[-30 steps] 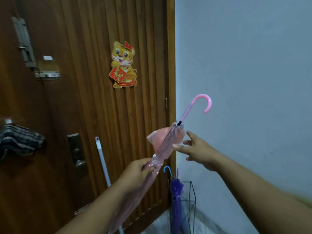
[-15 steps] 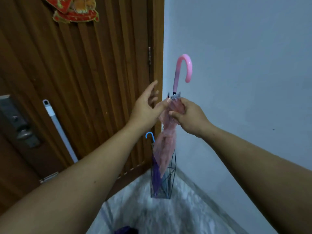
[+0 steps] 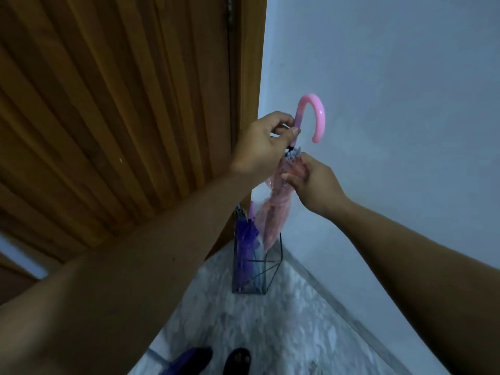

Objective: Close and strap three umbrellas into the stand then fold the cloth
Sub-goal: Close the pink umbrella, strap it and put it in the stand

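Observation:
A closed pink umbrella [image 3: 273, 215] with a curved pink handle hangs upright, its tip down inside the black wire stand [image 3: 272, 274] in the corner. My left hand [image 3: 261, 147] grips the shaft just below the handle. My right hand [image 3: 311, 182] pinches the gathered pink canopy near its top. A purple umbrella [image 3: 247, 236] with a blue handle stands in the stand beside it. The cloth is out of view.
A slatted wooden door [image 3: 121, 104] fills the left side and a pale wall [image 3: 392, 104] the right. The floor [image 3: 270, 320] is marbled grey. Another purple umbrella [image 3: 178, 364] lies near dark shoes [image 3: 238, 361] at the bottom edge.
The view has tilted further down. My left hand has closed on the shaft under the handle, and the pink umbrella has sunk lower into the stand.

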